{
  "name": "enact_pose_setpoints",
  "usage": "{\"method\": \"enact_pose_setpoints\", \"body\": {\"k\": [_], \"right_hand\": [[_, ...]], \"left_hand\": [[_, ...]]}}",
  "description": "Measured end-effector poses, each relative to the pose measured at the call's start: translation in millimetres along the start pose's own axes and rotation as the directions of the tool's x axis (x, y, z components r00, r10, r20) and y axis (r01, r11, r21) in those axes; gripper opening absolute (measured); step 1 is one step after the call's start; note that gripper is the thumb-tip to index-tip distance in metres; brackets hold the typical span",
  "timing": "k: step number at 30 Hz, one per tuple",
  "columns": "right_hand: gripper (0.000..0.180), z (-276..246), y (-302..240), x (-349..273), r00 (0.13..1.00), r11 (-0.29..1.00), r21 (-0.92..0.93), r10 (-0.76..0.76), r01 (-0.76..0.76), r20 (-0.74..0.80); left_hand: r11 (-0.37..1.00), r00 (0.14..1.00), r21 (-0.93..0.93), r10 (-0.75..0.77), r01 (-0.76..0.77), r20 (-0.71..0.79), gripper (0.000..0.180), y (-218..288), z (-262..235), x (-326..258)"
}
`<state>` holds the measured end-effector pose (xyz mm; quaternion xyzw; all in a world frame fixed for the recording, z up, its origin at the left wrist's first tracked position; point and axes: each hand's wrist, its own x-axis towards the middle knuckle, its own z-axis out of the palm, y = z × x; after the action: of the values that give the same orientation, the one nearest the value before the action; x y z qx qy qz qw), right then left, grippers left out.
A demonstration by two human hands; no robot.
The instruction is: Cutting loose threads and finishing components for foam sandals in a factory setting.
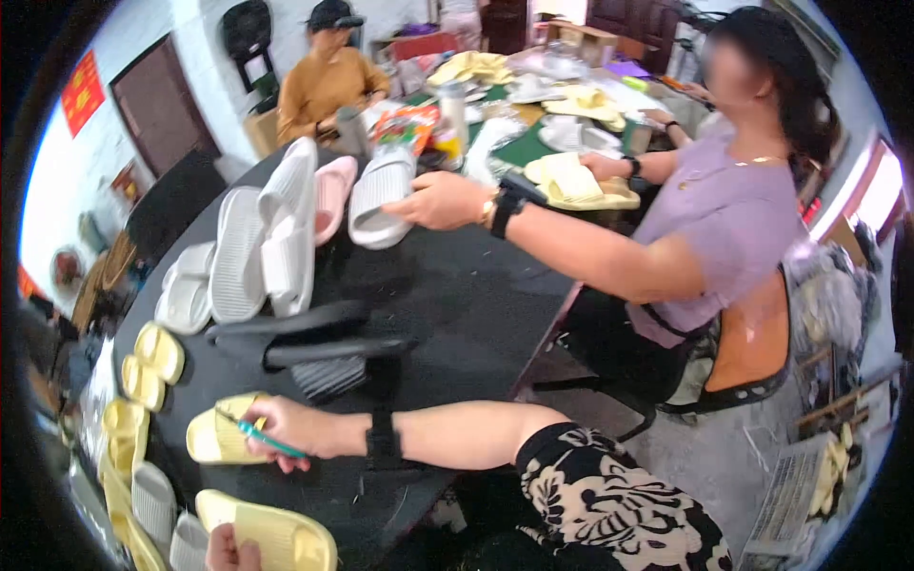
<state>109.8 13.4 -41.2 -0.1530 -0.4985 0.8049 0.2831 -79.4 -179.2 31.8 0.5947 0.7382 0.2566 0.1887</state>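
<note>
My left hand [231, 552] is at the lower edge with its fingers closed on the strap of a pale yellow slipper [300, 533]. Closed in my right hand [303, 430] is a slim teal-handled tool [271, 439] with a thin dark tip; its exact kind does not show. That tip is over another yellow slipper [203, 440] on the black table. Whether my right fingers also touch this slipper, I cannot tell. Just beyond lie dark slippers [328, 376], blurred, one with a ribbed surface.
Smaller yellow slippers [152, 357] and grey ones [152, 495] line the table's left edge. White slippers [238, 257] and a pink one [333, 195] stand farther back. A co-worker [714, 209] at right reaches across to a grey-white slipper [386, 190]. Another person [328, 81] sits at the far side.
</note>
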Motion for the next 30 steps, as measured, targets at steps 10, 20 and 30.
{"method": "enact_pose_setpoints", "body": {"k": [10,20,30], "right_hand": [[0.036,13,-7,-8,0.976,0.975,-0.059,-0.21,0.213,0.051],[0.043,3,-4,2,0.829,0.785,-0.446,-0.539,0.429,-0.151],[0.046,-3,-6,8,0.891,0.945,0.015,-0.302,0.326,-0.339]], "left_hand": [[0.997,0.92,0.042,0.08,-0.069,-0.384,0.042,7,-3,60],[0.98,0.943,-0.173,0.037,-0.1,-0.332,0.041,33,1,79],[0.878,0.883,-0.312,0.217,-0.363,-0.416,0.027,-25,15,121]]}}
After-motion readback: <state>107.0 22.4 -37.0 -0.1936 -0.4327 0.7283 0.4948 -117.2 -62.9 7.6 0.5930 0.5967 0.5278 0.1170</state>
